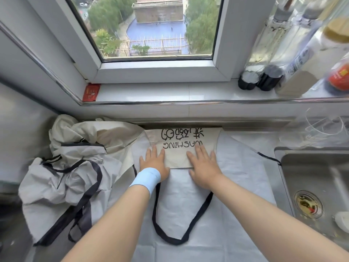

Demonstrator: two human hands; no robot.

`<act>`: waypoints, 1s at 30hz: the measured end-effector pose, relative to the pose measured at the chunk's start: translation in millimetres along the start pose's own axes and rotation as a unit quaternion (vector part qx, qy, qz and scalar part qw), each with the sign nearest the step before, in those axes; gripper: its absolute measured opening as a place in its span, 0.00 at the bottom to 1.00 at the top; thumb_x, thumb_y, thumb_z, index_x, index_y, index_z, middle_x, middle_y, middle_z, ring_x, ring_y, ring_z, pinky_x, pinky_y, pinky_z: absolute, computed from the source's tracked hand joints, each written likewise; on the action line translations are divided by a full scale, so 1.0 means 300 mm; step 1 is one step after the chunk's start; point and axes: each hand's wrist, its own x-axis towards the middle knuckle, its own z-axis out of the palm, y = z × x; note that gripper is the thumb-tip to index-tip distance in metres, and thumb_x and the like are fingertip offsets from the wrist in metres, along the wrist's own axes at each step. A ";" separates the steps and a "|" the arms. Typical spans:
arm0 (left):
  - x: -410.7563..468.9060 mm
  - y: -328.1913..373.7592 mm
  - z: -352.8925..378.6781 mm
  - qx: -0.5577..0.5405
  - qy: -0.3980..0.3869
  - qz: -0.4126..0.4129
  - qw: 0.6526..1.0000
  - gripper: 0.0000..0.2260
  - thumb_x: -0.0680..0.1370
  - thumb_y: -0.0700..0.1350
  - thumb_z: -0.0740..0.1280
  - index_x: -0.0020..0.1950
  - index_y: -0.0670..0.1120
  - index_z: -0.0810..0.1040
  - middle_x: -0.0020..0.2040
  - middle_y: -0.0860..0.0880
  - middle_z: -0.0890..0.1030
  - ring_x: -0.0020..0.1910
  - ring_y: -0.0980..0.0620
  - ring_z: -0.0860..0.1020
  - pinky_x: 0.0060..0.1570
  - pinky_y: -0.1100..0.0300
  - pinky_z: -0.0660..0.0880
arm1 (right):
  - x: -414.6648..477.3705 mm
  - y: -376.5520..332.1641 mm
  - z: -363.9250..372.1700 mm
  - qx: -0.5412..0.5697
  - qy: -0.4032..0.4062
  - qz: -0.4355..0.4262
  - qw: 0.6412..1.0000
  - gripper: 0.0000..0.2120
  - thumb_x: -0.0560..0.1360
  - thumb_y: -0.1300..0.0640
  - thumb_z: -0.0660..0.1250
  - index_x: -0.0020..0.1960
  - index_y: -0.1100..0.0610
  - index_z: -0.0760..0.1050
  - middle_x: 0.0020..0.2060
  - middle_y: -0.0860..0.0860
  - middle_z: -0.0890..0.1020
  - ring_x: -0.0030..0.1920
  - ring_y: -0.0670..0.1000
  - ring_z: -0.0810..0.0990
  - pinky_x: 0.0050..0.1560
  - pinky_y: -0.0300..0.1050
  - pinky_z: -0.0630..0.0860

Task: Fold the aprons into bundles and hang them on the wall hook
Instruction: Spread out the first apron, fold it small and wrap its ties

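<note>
Now left hand (154, 164) and right hand (203, 168) press, fingers spread, on the apron (238, 186) (lettering inverted, lengthwise toward the window (156, 27)).

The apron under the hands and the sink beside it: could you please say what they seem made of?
The apron looks like thin, matte, pale fabric, possibly coated, given its crisp creases. The sink looks like brushed stainless steel: grey with a soft sheen.

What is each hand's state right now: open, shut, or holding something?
Left hand: open, pressing flat on the folded WASHING apron.
Right hand: open, pressing flat on the same apron.
</note>
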 end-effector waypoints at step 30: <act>-0.573 -0.564 0.145 -0.243 0.166 -0.123 0.948 0.13 0.77 0.39 0.58 0.60 0.46 0.74 0.61 0.41 0.73 0.59 0.39 0.73 0.54 0.51 0.72 | -0.474 -0.607 0.282 -0.063 0.064 -0.087 0.992 0.09 0.75 0.58 0.60 0.52 0.57 0.76 0.58 0.56 0.73 0.55 0.61 0.74 0.45 0.52 0.72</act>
